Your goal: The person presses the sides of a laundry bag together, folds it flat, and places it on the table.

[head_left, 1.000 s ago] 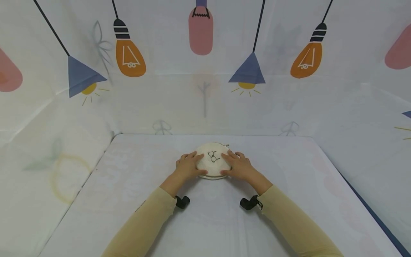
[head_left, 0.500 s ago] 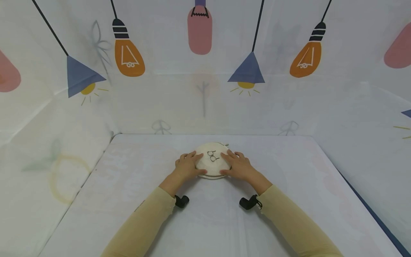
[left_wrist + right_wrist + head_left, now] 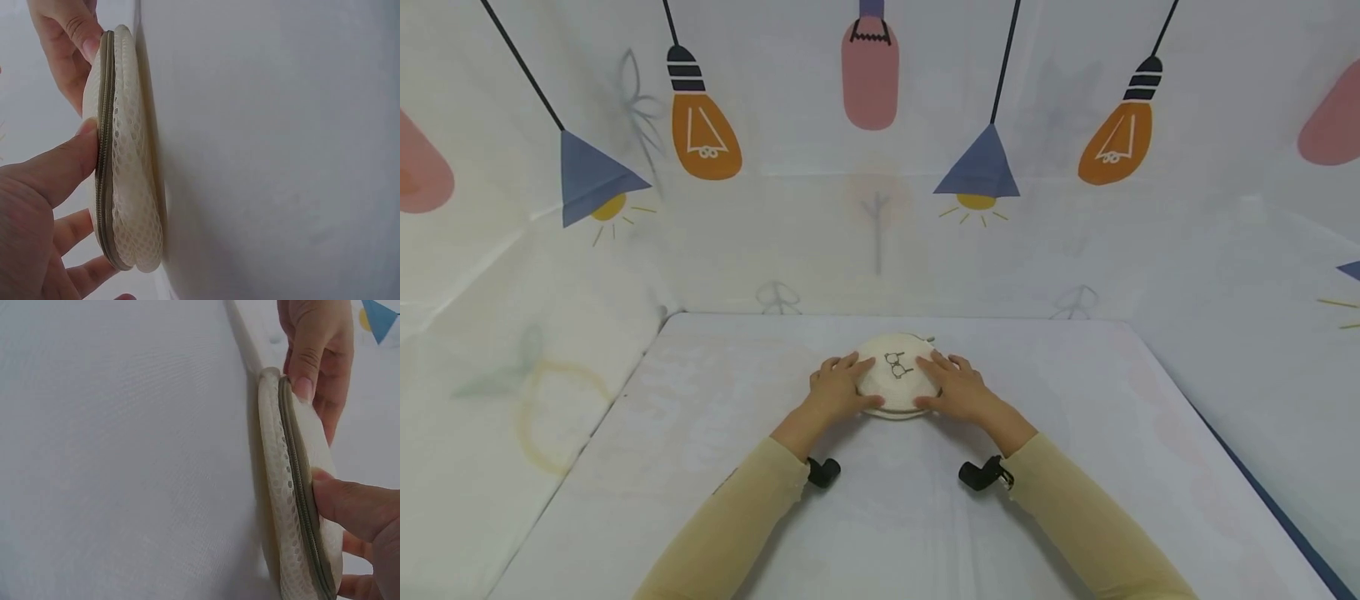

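Note:
A round cream mesh laundry bag, folded down nearly flat, lies on the white table. On its top is a small dark line drawing, and a pull tab sticks out at the far edge. Both wrist views show a greenish-brown zipper round the rim, above the puffy mesh side. My left hand rests on the bag's left part, fingers spread and thumb at the near rim. Mirroring it, my right hand touches the right part, its thumb also by the zipper. Some fingertips are hidden behind the bag in the wrist views.
The white-covered table reaches back to a pale cloth wall printed with lamps and bulbs. More cloth stands along the left and right sides. A black wrist camera hangs below each sleeve.

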